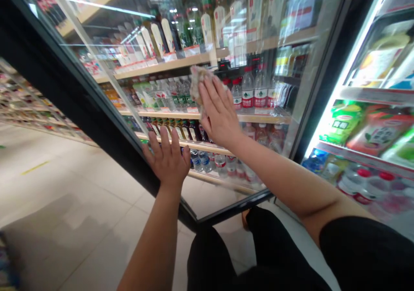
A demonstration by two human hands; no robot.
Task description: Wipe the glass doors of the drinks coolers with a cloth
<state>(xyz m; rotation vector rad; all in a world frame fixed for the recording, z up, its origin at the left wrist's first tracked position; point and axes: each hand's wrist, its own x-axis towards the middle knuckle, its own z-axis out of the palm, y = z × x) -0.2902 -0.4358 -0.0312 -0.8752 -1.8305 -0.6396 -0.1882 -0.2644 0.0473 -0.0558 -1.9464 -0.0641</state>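
A crumpled, pale patterned cloth (199, 86) lies against the glass door (210, 196), under the fingers of my right hand (221, 112). That hand keeps the cloth pressed to the pane, and its palm hides part of the cloth. Lower and to the left, my left hand (166, 159) rests on the glass beside the black door frame (97, 123), fingers spread and holding nothing. The door stands swung out from a lit drinks cooler.
Through the pane show shelves of bottles (247, 90). At right, the cooler's shelves hold drink pouches (344, 123) and red-capped bottles (364, 181). Tiled floor (97, 200) stretches left towards blurred store shelves (35, 101). My black-clad legs (210, 256) are close below the door.
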